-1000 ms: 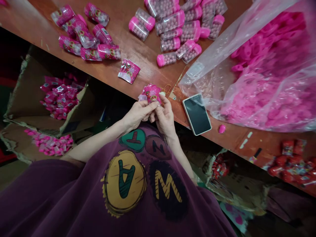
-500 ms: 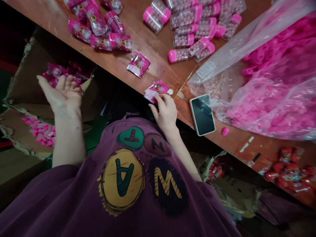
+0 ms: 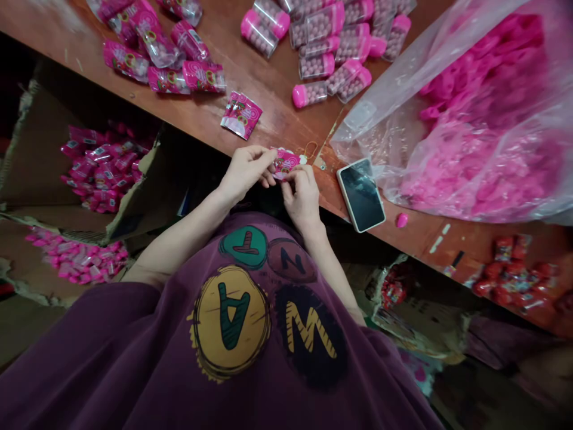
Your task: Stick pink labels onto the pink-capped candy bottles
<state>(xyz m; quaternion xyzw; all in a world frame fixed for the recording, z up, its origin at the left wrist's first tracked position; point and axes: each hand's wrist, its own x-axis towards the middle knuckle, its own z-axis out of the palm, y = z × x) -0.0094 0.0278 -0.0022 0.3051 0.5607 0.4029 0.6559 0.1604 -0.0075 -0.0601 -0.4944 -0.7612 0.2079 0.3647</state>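
Observation:
Both my hands meet at the near edge of the wooden table. My left hand and my right hand pinch a small stack of flat pink printed wrappers between their fingers. Another flat pink wrapper lies on the table just beyond. Wrapped pink candy bottles lie in a loose group at the far left. Unwrapped clear bottles with pink caps are piled at the far middle.
A clear plastic bag of pink caps fills the right side. A phone lies beside my right hand, a loose pink cap near it. A cardboard box of wrapped bottles sits below the table at left. Red packets lie at right.
My left hand had swung out, open, over the cardboard box at left; it has come back to the table edge and closed on the pink wrappers with my right hand.

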